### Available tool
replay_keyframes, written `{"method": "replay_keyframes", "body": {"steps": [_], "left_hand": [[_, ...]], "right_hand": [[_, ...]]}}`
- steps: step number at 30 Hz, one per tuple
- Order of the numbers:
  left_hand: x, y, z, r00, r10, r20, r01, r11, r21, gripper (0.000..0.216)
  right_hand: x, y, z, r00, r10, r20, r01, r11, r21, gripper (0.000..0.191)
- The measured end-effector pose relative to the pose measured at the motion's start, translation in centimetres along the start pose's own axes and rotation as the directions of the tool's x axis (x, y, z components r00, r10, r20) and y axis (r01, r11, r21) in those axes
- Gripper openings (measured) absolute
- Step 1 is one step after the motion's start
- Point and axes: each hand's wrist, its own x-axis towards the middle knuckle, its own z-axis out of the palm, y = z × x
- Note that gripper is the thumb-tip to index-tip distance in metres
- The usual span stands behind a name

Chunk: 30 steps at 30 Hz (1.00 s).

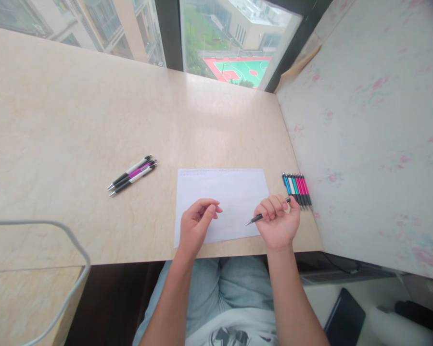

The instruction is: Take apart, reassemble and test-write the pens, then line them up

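Note:
My right hand (278,222) is closed around a pen (256,219), over the right part of a white sheet of paper (223,192). The pen's dark grip and tip point to the lower left, its other end shows by my thumb, and my fingers cover its middle. My left hand (198,225) is held over the paper's lower left, fingers loosely bent and nothing in them. A few small lines of writing run along the paper's top edge. Just beyond my right hand lies a row of several pens (299,188) with blue, white, green and pink barrels.
Three pens (133,176), two white and one purple, lie side by side on the pale stone-patterned desk (75,120) to the left. A grey cable (70,235) curves across the lower left. A flowered wall (368,134) bounds the right side, and windows (231,43) the back.

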Motion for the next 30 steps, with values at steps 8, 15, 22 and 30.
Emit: {"method": "replay_keyframes", "body": {"steps": [8,15,22,30], "left_hand": [[0.10,-0.25,-0.05,1.000,-0.008,0.011,0.008,1.000,0.015,0.019],[0.17,-0.41,0.01,1.000,-0.002,0.020,0.002,1.000,0.029,0.018],[0.26,-0.78,0.19,0.999,0.022,0.030,-0.025,0.995,0.095,0.017],[0.34,-1.01,0.13,0.999,0.037,0.040,-0.042,0.990,0.133,0.018]], "right_hand": [[-0.09,-0.05,0.17,1.000,-0.017,0.011,0.017,1.000,-0.012,0.040],[-0.25,0.01,0.17,0.998,-0.055,0.022,0.056,0.998,-0.029,0.043],[-0.24,-0.10,0.06,0.998,-0.051,0.036,0.053,0.998,-0.047,0.044],[-0.44,-0.17,-0.04,0.997,-0.049,0.053,0.052,0.998,-0.047,0.041]]}}
